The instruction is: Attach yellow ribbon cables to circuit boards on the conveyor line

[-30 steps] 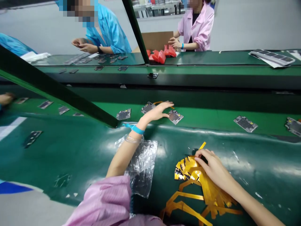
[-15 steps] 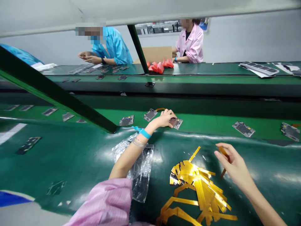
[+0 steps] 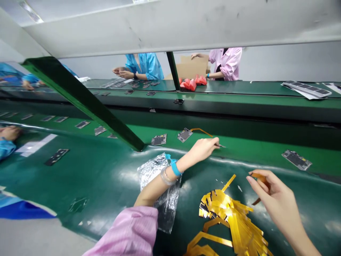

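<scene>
My left hand [image 3: 204, 148] is closed over the green belt, gripping a circuit board [image 3: 221, 145] that shows only as a thin edge past the fingertips. My right hand [image 3: 274, 192] pinches an orange flex cable [image 3: 258, 176] between thumb and fingers, its tail hanging below the hand. Between my hands, nearer to me, lies a fanned pile of orange flex cables [image 3: 237, 217]. A circuit board with an orange cable attached [image 3: 185, 134] rests on the belt just beyond my left hand. Under my left forearm is a clear plastic bag [image 3: 167, 208].
More circuit boards lie along the belt, one at the right [image 3: 296, 159]. A slanted green post [image 3: 87, 106] rises at the left. A co-worker's hand [image 3: 10, 133] rests at the far left. Across the line, people work near red bundles [image 3: 190, 84] and a cardboard box [image 3: 190, 69].
My left hand has turned and lifted the circuit board off the belt, so it now shows edge-on. The right hand still pinches its cable. The view has shifted.
</scene>
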`<action>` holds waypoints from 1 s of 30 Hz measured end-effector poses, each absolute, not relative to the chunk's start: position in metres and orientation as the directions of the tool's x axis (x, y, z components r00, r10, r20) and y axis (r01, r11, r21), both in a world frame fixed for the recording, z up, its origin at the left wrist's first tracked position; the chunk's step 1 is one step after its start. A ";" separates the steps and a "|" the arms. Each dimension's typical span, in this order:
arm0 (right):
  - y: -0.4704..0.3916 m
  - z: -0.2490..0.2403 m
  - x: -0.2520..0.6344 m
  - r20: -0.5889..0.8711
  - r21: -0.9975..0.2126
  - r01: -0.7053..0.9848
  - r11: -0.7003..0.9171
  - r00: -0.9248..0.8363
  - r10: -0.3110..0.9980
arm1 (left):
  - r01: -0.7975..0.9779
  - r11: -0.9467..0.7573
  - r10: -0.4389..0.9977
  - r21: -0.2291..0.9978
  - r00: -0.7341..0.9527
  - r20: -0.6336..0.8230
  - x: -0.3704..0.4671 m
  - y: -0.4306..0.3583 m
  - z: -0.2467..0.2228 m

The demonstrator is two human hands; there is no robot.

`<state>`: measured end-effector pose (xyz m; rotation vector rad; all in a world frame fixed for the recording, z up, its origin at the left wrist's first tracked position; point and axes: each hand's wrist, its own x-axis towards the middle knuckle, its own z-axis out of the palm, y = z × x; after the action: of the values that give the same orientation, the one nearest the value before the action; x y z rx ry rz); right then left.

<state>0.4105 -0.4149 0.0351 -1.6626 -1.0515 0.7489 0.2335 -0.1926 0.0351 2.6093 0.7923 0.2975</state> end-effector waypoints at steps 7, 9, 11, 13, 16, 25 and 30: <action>-0.414 0.044 0.395 0.142 -0.893 0.442 -0.082 0.452 0.881 | 0.170 -0.572 0.532 0.802 0.822 0.205 0.216 -0.283 0.075; -0.415 0.048 0.390 0.159 -0.881 0.467 -0.081 0.451 0.878 | 0.156 -0.518 0.567 0.841 0.799 0.201 0.210 -0.292 0.082; -0.418 0.053 0.385 0.159 -0.877 0.473 -0.085 0.453 0.877 | 0.148 -0.489 0.582 0.860 0.789 0.196 0.204 -0.297 0.086; -0.420 0.058 0.379 0.161 -0.877 0.472 -0.091 0.466 0.870 | 0.143 -0.489 0.587 0.861 0.783 0.203 0.199 -0.299 0.088; -0.421 0.064 0.374 0.153 -0.878 0.467 -0.109 0.488 0.859 | 0.153 -0.512 0.592 0.845 0.776 0.218 0.196 -0.303 0.088; -0.424 0.070 0.370 0.179 -0.856 0.506 -0.106 0.482 0.858 | 0.171 -0.548 0.554 0.819 0.808 0.202 0.190 -0.308 0.090; -0.426 0.069 0.370 0.182 -0.849 0.517 -0.112 0.486 0.855 | 0.187 -0.546 0.569 0.817 0.798 0.198 0.190 -0.309 0.090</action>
<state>0.3701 -0.4259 0.0688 -1.7744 -1.1622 0.4431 0.1898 -0.3087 0.0903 2.1281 0.5568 0.5677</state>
